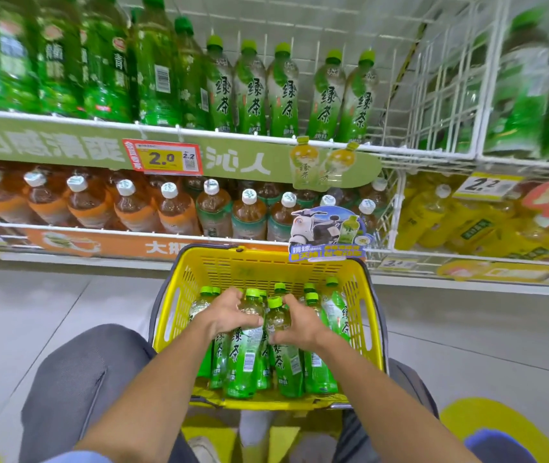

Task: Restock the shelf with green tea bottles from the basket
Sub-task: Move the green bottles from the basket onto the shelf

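Orange-labelled brown tea bottles (89, 205) on the lower tier; yellow bottles (450, 225) rightward; price tag (162, 158) above.

We have one head-worn wide-angle view, looking forward and down, close over the yellow basket (268, 262) (shelf (199, 133) straight ahead, edges bowed).

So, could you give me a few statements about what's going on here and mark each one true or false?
1. Both hands are down in the yellow basket. True.
2. The left hand grips a green tea bottle. True.
3. The right hand is empty and raised to the shelf. False: it holds another bottle in the basket.
4. The basket is empty. False: several green-capped bottles stand in it.
5. Green tea bottles on the upper shelf have white caps. False: green caps.
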Tool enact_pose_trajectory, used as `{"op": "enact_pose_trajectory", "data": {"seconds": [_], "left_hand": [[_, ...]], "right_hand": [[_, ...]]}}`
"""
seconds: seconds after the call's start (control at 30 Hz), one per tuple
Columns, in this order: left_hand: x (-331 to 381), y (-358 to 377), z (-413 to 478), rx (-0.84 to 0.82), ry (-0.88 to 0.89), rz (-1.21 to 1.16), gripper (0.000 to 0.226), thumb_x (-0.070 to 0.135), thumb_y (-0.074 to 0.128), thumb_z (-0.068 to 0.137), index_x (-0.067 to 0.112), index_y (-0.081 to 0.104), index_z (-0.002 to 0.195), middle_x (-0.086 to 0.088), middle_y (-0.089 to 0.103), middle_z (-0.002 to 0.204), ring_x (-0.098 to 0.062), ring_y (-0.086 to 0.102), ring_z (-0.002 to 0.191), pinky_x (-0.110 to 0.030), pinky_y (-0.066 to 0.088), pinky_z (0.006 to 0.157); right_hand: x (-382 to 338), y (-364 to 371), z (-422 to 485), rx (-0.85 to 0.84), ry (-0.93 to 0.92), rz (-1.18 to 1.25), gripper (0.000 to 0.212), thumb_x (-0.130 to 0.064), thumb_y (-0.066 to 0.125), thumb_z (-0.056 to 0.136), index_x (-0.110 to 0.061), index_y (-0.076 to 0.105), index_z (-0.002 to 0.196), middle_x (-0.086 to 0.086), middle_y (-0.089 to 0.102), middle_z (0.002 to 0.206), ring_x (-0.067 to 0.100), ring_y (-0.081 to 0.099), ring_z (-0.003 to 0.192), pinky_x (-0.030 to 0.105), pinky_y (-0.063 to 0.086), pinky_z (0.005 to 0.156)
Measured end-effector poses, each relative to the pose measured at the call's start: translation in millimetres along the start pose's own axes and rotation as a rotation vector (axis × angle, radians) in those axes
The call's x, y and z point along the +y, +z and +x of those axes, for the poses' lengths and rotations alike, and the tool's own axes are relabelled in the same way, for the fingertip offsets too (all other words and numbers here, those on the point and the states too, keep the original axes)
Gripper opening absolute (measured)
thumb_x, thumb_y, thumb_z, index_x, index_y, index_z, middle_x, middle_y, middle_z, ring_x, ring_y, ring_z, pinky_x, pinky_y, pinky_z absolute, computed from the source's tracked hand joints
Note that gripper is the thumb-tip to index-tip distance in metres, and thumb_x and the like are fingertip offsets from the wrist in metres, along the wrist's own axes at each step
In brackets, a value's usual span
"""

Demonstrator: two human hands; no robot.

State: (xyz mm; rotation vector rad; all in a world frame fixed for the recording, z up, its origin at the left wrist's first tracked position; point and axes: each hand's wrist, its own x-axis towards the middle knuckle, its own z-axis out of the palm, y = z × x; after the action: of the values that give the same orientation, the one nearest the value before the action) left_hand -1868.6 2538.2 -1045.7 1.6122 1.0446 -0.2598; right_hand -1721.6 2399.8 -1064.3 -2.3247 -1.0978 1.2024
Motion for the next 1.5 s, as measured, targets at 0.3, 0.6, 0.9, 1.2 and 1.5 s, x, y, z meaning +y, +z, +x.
{"op": "enact_pose_trajectory", "data": {"seconds": [0.3,0.6,0.9,1.2,1.5], "left_hand": [[32.4,-14.8,-24.6,0.037,0.123,-0.137,0.117,0.033,0.097,0.061,0.01,0.033,0.155,-0.015,0.039,0.156,-0.029,0.037,0.145,-0.039,0.038,0.114],[117.4,-40.6,-85.6,-0.038,0.287,0.022,0.045,0.017,0.095,0.067,0.007,0.071,0.104,0.002,0.074,0.076,-0.009,0.066,0.063,-0.022,0.045,0.052],[257.1,-83.5,-168.6,0.137,0.582,0.131,0.036,0.033,0.096,0.065,0.015,0.072,0.084,0.004,0.069,0.063,-0.014,0.058,0.057,-0.026,0.043,0.049],[385.0,-152.4,-212.3,0.457,0.714,0.183,0.104,0.057,0.095,0.052,-0.003,0.057,0.128,-0.003,0.067,0.093,-0.029,0.074,0.082,-0.047,0.063,0.067],[402.5,-151.3,-155.6,0.517,0.467,0.061,0.122,0.059,0.092,0.049,0.008,0.044,0.149,-0.013,0.057,0.143,-0.03,0.057,0.129,-0.042,0.043,0.112]], "right_hand": [[2.4,-38.4,-21.2,0.033,-0.108,0.173,0.116,-0.054,0.093,0.062,-0.019,0.034,0.156,0.002,0.04,0.154,0.025,0.039,0.143,0.046,0.041,0.114],[-34.0,-125.0,-87.6,0.1,-0.366,0.132,0.064,-0.04,0.092,0.072,-0.026,0.063,0.128,-0.008,0.072,0.121,0.013,0.067,0.115,0.042,0.052,0.101],[-105.1,-253.8,-154.9,0.298,-0.587,0.108,0.065,-0.036,0.09,0.075,-0.022,0.062,0.131,-0.005,0.073,0.121,0.018,0.069,0.112,0.048,0.053,0.101],[-191.3,-368.8,-165.4,0.526,-0.699,0.18,0.087,-0.056,0.088,0.066,-0.018,0.054,0.137,-0.004,0.071,0.119,0.012,0.069,0.107,0.042,0.055,0.098],[-203.4,-393.1,-120.9,0.561,-0.615,0.223,0.1,-0.046,0.088,0.075,-0.017,0.037,0.155,0.0,0.046,0.154,0.023,0.045,0.141,0.037,0.034,0.117]]}}
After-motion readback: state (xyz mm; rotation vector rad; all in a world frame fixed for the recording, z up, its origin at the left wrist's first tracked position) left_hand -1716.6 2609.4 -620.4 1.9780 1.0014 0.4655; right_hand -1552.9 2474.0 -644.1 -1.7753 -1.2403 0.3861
